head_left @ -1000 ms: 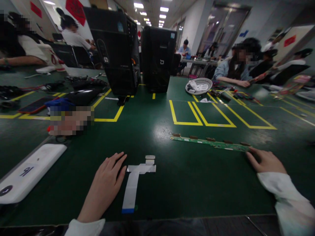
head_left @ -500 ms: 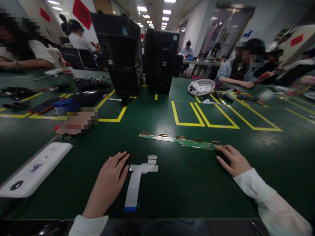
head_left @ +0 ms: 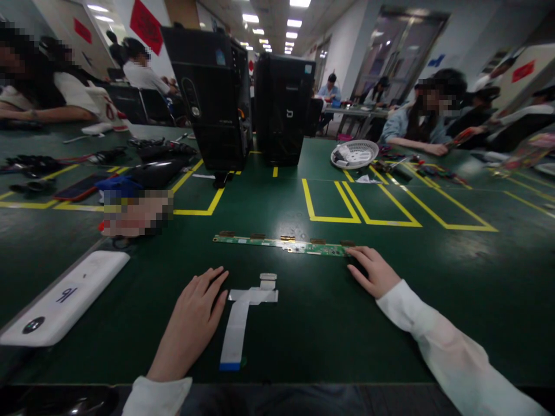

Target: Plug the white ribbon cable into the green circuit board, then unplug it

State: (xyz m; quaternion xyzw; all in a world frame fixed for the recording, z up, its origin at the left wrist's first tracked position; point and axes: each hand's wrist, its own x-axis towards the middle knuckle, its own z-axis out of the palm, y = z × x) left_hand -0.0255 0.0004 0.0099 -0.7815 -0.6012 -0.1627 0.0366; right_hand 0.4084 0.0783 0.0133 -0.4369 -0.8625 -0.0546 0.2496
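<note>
A long, narrow green circuit board (head_left: 269,242) lies across the dark green table, with gold-coloured tabs along its far edge. The fingertips of my right hand (head_left: 375,271) touch its right end; the fingers are spread and the thumb stands apart. My left hand (head_left: 193,320) lies on the table with its fingers spread, holding nothing. Just right of it is a folded white ribbon cable (head_left: 235,335) with a blue end and a small connector at its far end.
Two black computer towers (head_left: 208,104) (head_left: 284,110) stand at the back. A white device (head_left: 65,300) lies at the left, near cables and a blue item (head_left: 119,186). A white basket (head_left: 355,153) is at the back right. Other people sit around.
The circuit board has slid to the left, and my right hand has moved left with it, still at its right end. My left hand and the ribbon cable have stayed in place.
</note>
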